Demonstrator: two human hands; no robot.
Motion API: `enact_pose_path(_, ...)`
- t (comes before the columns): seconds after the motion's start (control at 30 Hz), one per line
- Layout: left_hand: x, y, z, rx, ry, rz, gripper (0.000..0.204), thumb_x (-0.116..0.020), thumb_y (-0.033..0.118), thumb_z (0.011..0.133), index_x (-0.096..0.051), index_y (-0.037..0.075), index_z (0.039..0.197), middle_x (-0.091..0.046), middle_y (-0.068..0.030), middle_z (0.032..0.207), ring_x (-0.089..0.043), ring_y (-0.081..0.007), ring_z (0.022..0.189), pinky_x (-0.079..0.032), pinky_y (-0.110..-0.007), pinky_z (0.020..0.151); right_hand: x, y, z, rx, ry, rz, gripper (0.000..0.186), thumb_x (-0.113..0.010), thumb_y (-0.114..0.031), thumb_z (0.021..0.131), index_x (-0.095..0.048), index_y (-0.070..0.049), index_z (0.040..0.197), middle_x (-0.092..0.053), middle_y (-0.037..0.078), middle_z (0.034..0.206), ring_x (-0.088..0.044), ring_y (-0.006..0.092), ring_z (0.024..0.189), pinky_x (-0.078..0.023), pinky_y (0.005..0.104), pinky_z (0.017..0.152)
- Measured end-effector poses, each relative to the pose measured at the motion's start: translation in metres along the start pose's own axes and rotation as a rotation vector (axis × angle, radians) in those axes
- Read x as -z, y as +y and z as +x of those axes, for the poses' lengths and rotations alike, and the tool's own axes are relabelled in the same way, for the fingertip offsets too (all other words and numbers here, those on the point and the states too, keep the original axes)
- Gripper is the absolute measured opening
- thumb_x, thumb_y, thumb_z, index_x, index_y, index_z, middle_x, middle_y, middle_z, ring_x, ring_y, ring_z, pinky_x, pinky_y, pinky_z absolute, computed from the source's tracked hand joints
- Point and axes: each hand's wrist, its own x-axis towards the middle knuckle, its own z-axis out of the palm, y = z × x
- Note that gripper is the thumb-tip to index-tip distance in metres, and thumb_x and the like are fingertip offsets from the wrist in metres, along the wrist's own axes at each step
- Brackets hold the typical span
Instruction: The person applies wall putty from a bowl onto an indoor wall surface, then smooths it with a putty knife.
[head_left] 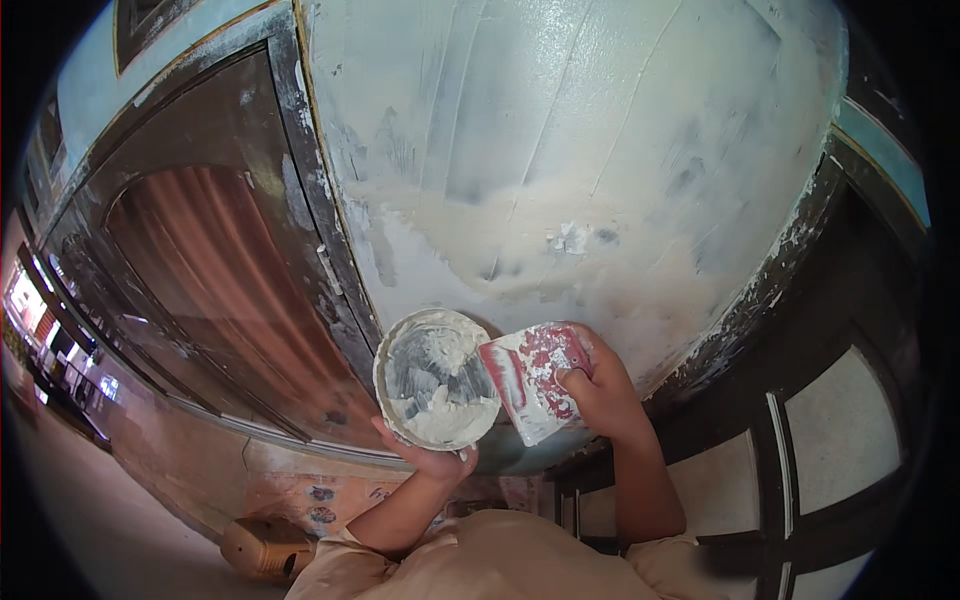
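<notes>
My left hand (436,459) is closed on a round bowl (407,377), supporting it from below and tilting its mouth toward me. Pale, thick putty (452,422) lies in the bowl, heaped at the bottom and smeared over the upper inside. To the right, my right hand (606,393) grips a broad, flat red putty spreader (522,378) crusted with white, its thumb pressed on the face. The spreader's left edge is close to the bowl's rim; whether they touch I cannot tell. Ahead stands a wall (560,120) streaked with wet-looking putty and grey patches.
A dark, putty-spattered door frame (318,185) borders the wall on the left, beside a reddish-brown curtain (205,250) behind glass. On the right is a dark frame with pale panels (842,430). A yellow-brown object (264,548) sits low at the left, near a patterned sheet (330,498).
</notes>
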Motion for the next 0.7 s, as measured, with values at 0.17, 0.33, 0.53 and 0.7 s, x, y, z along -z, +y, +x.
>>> enact_pose_path(0.17, -0.008, -0.009, 0.001, -0.008, 0.039, -0.044, 0.083, -0.035, 0.074, 0.085, -0.033, 0.017, 0.146, -0.038, -0.0066, 0.145, -0.039, -0.0306, 0.132, -0.036, -0.046, 0.108, 0.007, 0.005, 0.0, -0.055, -0.021, 0.092, 0.047, -0.047, 0.004, 0.078, -0.052, 0.001, 0.125, -0.06, 0.005, 0.11, -0.056, 0.0115, 0.101, -0.043, 0.0271, 0.093)
enact_pose_path(0.33, -0.014, -0.017, -0.001, -0.057, 0.082, -0.08, 0.087, -0.037, 0.076, 0.083, -0.032, 0.017, 0.147, -0.035, -0.0069, 0.147, -0.037, -0.0315, 0.134, -0.035, -0.047, 0.109, 0.005, 0.01, 0.003, -0.025, 0.045, 0.038, 0.042, -0.048, 0.002, 0.082, -0.052, 0.002, 0.124, -0.061, 0.008, 0.109, -0.057, 0.0126, 0.099, -0.045, 0.0289, 0.09)
enact_pose_path(0.53, -0.003, -0.016, -0.001, 0.01, 0.042, -0.05, 0.084, -0.036, 0.075, 0.084, -0.033, 0.017, 0.146, -0.038, -0.0059, 0.145, -0.04, -0.0309, 0.131, -0.037, -0.046, 0.106, -0.005, 0.009, 0.009, 0.039, 0.122, -0.039, 0.043, -0.048, 0.002, 0.083, -0.05, 0.002, 0.126, -0.061, 0.008, 0.109, -0.058, 0.0128, 0.097, -0.046, 0.0285, 0.088)
enact_pose_path(0.7, 0.002, -0.004, 0.003, 0.198, -0.082, -0.141, 0.081, -0.034, 0.075, 0.085, -0.037, 0.019, 0.144, -0.039, -0.0046, 0.145, -0.041, -0.0298, 0.131, -0.035, -0.048, 0.108, -0.01, 0.009, 0.009, 0.031, 0.134, 0.015, 0.044, -0.049, 0.002, 0.085, -0.048, 0.003, 0.129, -0.061, 0.009, 0.109, -0.057, 0.0116, 0.097, -0.046, 0.0274, 0.088)
